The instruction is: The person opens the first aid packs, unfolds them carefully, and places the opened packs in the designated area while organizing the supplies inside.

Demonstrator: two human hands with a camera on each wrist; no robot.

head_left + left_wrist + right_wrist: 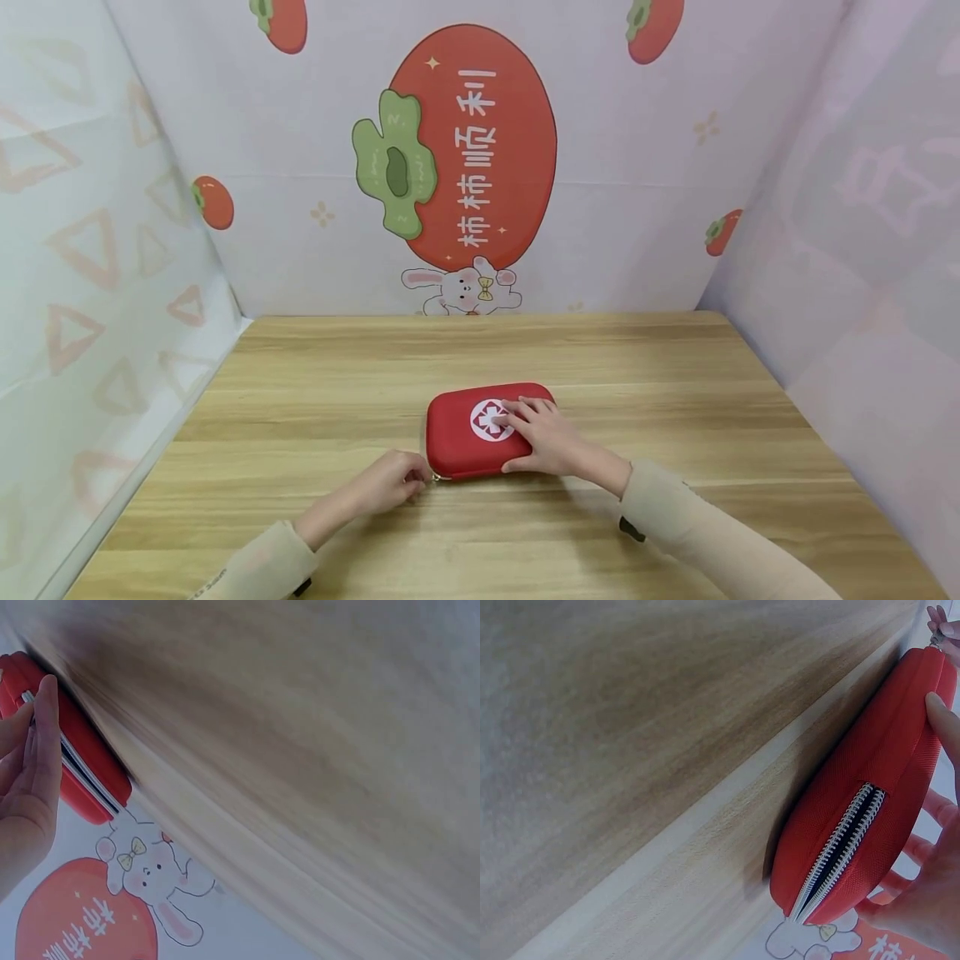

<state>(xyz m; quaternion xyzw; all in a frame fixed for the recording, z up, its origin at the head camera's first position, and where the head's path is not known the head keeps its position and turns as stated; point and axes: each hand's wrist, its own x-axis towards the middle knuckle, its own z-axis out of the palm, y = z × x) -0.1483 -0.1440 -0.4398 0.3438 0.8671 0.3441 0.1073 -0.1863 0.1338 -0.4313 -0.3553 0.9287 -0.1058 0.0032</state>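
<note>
A red zippered first-aid case (453, 433) with a white cross emblem (489, 419) lies on the wooden table. At its front left corner, my left hand (390, 482) pinches the small metal zipper pull (935, 639). My right hand (551, 442) holds the case's right part, fingers spread over the lid and thumb against the front side. The right wrist view shows silver zipper teeth (842, 847) parted at the right end, with a dark gap between them. Along the left end, the zipper (88, 780) also stands parted. What is inside stays hidden.
The wooden table (315, 375) stretches around the case on all sides. Behind it hangs a pale cloth backdrop (622, 233) printed with persimmons and a rabbit. Pale cloth walls (97, 275) stand to the left and right.
</note>
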